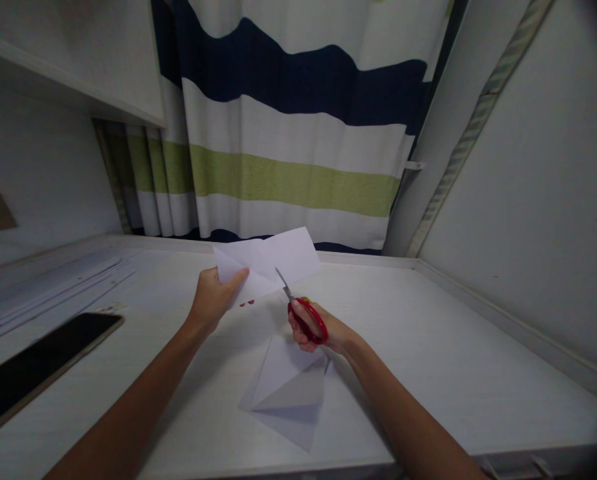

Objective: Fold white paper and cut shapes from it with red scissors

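A folded sheet of white paper (283, 257) is held above the desk by my left hand (216, 293), its thumb pressed on the near left side. My right hand (318, 327) grips a pair of scissors (308, 321) with red handles. One blade points up and away across the paper's lower edge; the other blade is mostly hidden, so I cannot tell how far the cut goes. Below my right hand lies another piece of folded white paper (291, 390) on the desk. Two tiny dark red pieces (247, 303) show just under the held paper.
On the left of the white desk (418, 373) lies a dark phone (43, 367). Stacked papers (53, 287) lie behind it along the left wall. A striped curtain (293, 140) hangs at the back, and a white wall (538, 233) closes the right side.
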A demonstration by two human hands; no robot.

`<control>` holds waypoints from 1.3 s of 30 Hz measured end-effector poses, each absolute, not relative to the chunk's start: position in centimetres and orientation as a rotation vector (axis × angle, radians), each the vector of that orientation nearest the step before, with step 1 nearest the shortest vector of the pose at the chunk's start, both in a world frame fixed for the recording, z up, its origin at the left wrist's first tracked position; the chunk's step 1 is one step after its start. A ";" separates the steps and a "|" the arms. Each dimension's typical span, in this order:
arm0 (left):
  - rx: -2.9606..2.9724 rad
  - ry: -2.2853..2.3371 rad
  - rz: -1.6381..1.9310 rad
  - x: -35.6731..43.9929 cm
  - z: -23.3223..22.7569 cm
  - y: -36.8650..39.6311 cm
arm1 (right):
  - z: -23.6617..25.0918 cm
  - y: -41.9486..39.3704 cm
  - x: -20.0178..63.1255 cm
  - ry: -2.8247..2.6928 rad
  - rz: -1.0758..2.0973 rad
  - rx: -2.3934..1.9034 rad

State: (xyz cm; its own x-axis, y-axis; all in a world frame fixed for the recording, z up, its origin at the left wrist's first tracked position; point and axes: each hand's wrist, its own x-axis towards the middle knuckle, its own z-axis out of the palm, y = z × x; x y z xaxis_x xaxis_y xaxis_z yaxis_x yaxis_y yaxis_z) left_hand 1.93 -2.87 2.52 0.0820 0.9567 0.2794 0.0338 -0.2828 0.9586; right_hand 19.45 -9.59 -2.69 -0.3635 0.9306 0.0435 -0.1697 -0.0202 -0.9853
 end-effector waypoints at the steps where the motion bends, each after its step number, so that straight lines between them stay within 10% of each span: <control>1: 1.487 1.040 1.341 1.9 2.5 -2.9 | -2.7 -9.6 19.5 -1.352 1.537 -0.880; 39: 1.803 1.491 1.614 0.5 1.6 -0.5 | -2.0 -9.7 19.9 -1.454 1.491 -1.239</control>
State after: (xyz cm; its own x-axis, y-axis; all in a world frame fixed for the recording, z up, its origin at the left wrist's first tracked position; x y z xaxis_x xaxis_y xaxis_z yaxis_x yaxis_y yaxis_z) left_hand 0.48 -0.50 1.60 -0.1689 0.8178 0.5501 0.4837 -0.4175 0.7692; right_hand 19.94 -9.66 -1.95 -0.2947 0.9427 -0.1565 0.1332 -0.1216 -0.9836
